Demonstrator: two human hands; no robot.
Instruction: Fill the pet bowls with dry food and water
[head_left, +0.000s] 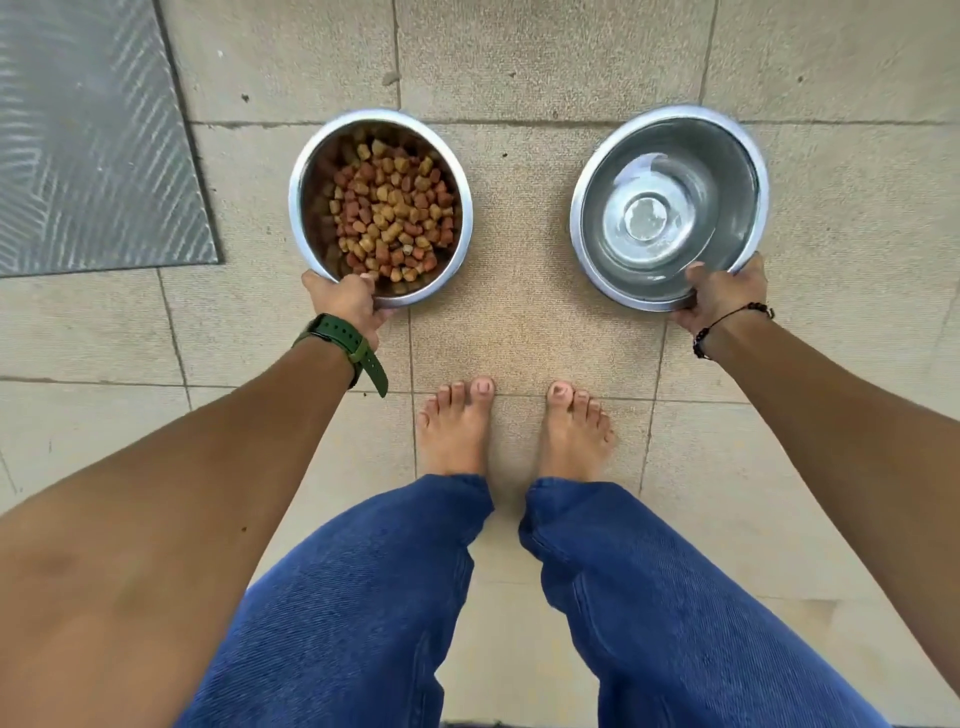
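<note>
Two steel bowls held by near rims, left hand (347, 304) fingers curled on kibble bowl (311, 156), right hand (719, 296) fingers gripping water bowl (587, 208)

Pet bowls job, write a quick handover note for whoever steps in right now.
Left hand grips the near rim of the kibble bowl, which is filled with dry food.
Right hand grips the near rim of the water bowl; it appears to hold clear water.
Both bowls are side by side, low over or on the tiled floor; contact is unclear.
Done: filling.
Left: probably just set them down and let go.
</note>
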